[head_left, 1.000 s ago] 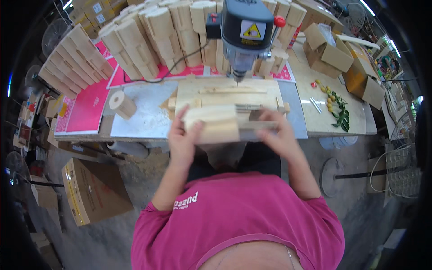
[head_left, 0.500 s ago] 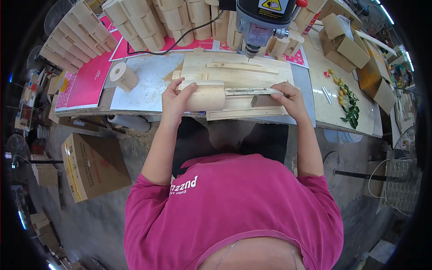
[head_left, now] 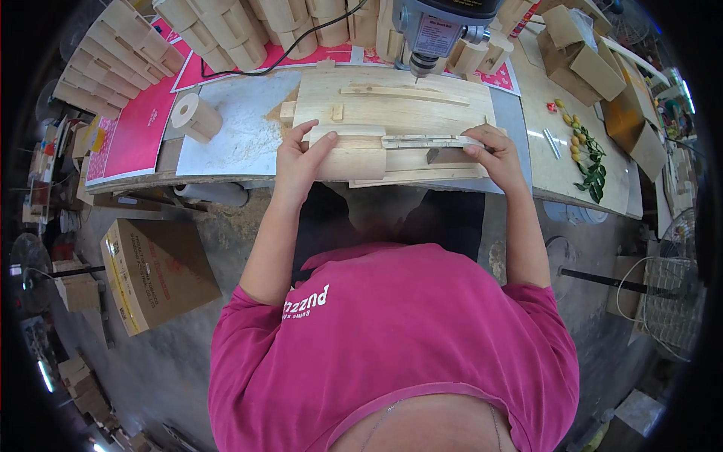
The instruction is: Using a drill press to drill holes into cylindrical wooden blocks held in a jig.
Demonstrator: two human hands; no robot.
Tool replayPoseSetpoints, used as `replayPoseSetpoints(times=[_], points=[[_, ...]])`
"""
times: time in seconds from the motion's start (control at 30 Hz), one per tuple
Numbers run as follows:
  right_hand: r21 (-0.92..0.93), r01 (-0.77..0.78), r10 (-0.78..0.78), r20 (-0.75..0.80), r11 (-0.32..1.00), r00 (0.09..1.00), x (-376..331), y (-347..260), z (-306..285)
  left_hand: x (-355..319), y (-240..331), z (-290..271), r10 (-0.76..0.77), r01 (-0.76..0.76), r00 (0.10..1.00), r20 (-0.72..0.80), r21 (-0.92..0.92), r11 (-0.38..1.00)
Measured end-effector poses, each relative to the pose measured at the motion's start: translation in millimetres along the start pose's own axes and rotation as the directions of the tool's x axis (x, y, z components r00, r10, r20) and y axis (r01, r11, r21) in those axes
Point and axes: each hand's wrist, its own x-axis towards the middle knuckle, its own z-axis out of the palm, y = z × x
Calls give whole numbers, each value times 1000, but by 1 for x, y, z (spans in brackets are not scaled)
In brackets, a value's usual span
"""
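My left hand (head_left: 303, 162) is wrapped around the left end of a pale wooden cylinder (head_left: 352, 163), its thumb on top. A lengthwise slot shows in the cylinder's upper side. In my right hand (head_left: 495, 156) is the right end of a thin, whitish-grey jointed strip (head_left: 431, 141), pinched between thumb and fingers. The strip's left end meets the cylinder's right end near the slot; whether it goes inside I cannot tell. Below the strip a small dark grey flat piece (head_left: 434, 155) shows. Behind both hands lies a flat wooden board (head_left: 376, 113) with a thin batten (head_left: 403, 96) fixed on it.
A bench drill (head_left: 429, 45) stands beyond the board, its bit pointing down. Stacked wooden cylinders (head_left: 226, 34) line the back, with a black cable (head_left: 305, 34) before them. One hollow cylinder (head_left: 197, 118) stands at left. Fruit with leaves (head_left: 591, 169) and cardboard boxes (head_left: 576, 68) are at right.
The cylinder has turned so its slot now faces up into view. Both hands have shifted slightly right, still holding the cylinder and the strip. The view has tilted a little.
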Motion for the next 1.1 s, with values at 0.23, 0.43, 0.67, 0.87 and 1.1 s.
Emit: replayPoseSetpoints(times=[0.23,0.43,0.67,0.87,1.1], points=[[25,-28,28,-12,999,1000,-4,-6,4,-5,-12,24,79,-79,997,5,47,996],[-13,-5,3,-85,1000,996,-7,-8,13,-18,-27,44,174,-139,964,202,-175,975],[-377,-8,-108,-285,926,952,-26,11,27,-32,-52,31,604,-674,705,371,616,409],[-494,-9,-130,-246,870,960,-4,14,18,-25,-58,45,624,-602,734,269,683,414],[-611,-146,-67,-312,778,948,21,17,5,20,-51,66,591,-539,758,274,774,332]])
